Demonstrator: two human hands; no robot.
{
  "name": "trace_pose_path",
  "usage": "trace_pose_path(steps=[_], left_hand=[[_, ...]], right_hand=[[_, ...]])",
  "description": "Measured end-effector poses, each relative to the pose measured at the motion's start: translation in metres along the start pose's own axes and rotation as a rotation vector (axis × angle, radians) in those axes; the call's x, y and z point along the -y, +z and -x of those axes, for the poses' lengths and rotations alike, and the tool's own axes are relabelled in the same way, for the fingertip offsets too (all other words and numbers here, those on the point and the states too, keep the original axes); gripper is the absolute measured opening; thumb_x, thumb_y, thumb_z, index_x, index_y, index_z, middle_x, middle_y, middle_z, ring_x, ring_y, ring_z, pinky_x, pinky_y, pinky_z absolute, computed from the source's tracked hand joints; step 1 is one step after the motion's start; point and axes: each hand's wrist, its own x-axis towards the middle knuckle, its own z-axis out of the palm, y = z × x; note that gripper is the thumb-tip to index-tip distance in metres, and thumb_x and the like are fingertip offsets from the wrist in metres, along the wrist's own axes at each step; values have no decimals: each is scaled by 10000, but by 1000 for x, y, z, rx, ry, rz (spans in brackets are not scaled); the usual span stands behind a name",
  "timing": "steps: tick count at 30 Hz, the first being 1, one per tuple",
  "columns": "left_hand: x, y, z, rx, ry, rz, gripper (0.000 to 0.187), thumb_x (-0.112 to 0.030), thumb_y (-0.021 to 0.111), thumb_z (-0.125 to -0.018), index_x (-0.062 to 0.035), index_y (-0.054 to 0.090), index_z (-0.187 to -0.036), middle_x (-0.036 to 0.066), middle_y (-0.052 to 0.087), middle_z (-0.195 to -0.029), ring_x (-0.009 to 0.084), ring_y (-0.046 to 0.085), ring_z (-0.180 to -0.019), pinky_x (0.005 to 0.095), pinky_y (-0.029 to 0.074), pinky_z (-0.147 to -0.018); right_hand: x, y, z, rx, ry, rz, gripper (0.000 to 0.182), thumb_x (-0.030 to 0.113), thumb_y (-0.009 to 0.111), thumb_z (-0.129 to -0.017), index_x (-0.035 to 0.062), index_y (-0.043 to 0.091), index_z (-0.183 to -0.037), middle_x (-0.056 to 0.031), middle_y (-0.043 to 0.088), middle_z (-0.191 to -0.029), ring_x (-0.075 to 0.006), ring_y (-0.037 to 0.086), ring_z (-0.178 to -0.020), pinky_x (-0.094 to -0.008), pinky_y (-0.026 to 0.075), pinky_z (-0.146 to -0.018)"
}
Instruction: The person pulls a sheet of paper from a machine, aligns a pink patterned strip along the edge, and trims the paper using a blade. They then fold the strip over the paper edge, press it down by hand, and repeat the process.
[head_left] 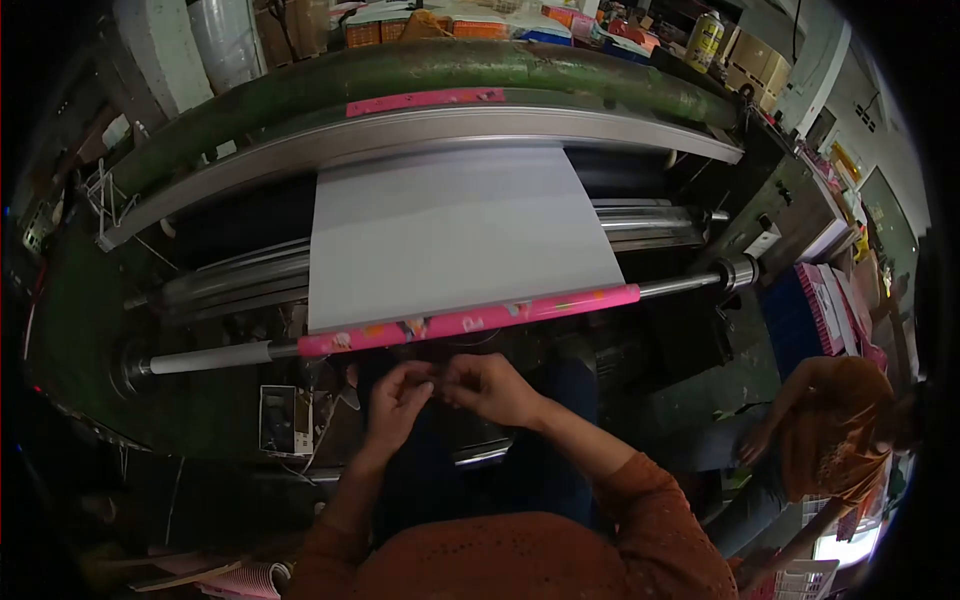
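Note:
A white sheet (460, 230) runs down from under a long metal bar of the machine and winds onto a pink printed roll (470, 320) on a metal shaft. Just below the roll, in front of the body, my left hand (402, 398) and my right hand (490, 388) are close together with bent fingers. Both sets of fingertips are pinched, almost meeting. Whatever lies between them, if anything, is too small and dark to make out. Neither hand appears to touch the roll.
Behind the bar (420, 130) lies a long green roller (440, 65). A spray can (705, 42) stands at the back right. A small box (286, 420) is below the shaft's left part. Another person (835, 420) in an orange top is at the right, near blue and pink stacks (800, 310).

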Motion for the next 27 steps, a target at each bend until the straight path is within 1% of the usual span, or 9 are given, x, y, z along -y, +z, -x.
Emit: trace_pose_path(steps=[2, 3, 6, 8, 10, 13, 17, 22, 27], left_hand=[[3, 10, -1, 55, 7, -72, 153, -18, 594, -899, 3, 590, -1050, 71, 634, -1038, 110, 614, -909, 218, 489, -759], [10, 14, 0, 119, -45, -74, 130, -32, 595, -899, -3, 602, -1026, 64, 638, -1009, 118, 606, -923, 232, 479, -782], [27, 24, -3, 172, -53, -247, 108, -59, 623, -875, -14, 622, -974, 71, 642, -985, 154, 602, -948, 274, 472, -815], [41, 25, -4, 154, -10, -419, 109, -72, 651, -852, -20, 630, -946, 85, 642, -990, 183, 607, -958, 301, 475, -824], [59, 15, -4, -12, 233, -1210, 182, -161, 696, -802, -12, 634, -884, 100, 628, -1025, 250, 578, -1012, 398, 448, -875], [79, 2, 2, 18, 258, -1465, 208, -218, 693, -767, -37, 642, -856, 99, 624, -1027, 289, 520, -1088, 449, 375, -958], [83, 8, -1, 108, 86, -1487, 180, -215, 679, -773, -59, 658, -860, 106, 622, -1014, 281, 515, -1111, 453, 357, -967], [86, 9, 0, 104, 193, -1546, 190, -231, 682, -767, -59, 651, -843, 96, 628, -967, 252, 538, -1082, 415, 366, -964], [85, 9, 0, 87, 198, -1508, 184, -228, 687, -760, -63, 651, -833, 93, 629, -950, 252, 544, -1068, 417, 370, -957]], right_hand=[[-29, 17, 24, 9, 241, -691, 124, 61, 694, -807, 17, 611, -888, -116, 622, -754, -154, 632, -693, -308, 511, -640], [-37, 20, 34, 1, 244, -696, 124, 61, 694, -807, 17, 611, -888, -116, 622, -754, -154, 632, -693, -308, 511, -640], [-52, 12, 62, -66, 320, -623, 121, 75, 680, -810, 21, 617, -897, -133, 635, -772, -198, 661, -723, -320, 524, -655], [-59, 2, 78, -191, 308, 204, 136, 108, 633, -815, 47, 613, -936, -155, 648, -831, -317, 647, -735, -391, 512, -654], [-101, 5, 102, -250, 321, 327, 137, 97, 616, -815, 51, 610, -944, -158, 648, -840, -336, 642, -757, -411, 509, -658], [-111, 2, 110, -348, 213, 434, 139, 87, 590, -810, 64, 598, -946, -167, 644, -862, -376, 622, -816, -450, 497, -673], [-112, 6, 110, -299, 251, 467, 146, 102, 604, -803, 77, 592, -946, -151, 640, -859, -355, 626, -837, -431, 504, -702], [-110, 7, 107, -253, 264, 505, 160, 113, 616, -796, 84, 590, -951, -135, 636, -859, -345, 627, -840, -419, 511, -714], [-112, 9, 107, -282, 237, 569, 62, 90, 631, -819, 66, 587, -855, -122, 620, -782, -337, 623, -755, -410, 500, -630]])
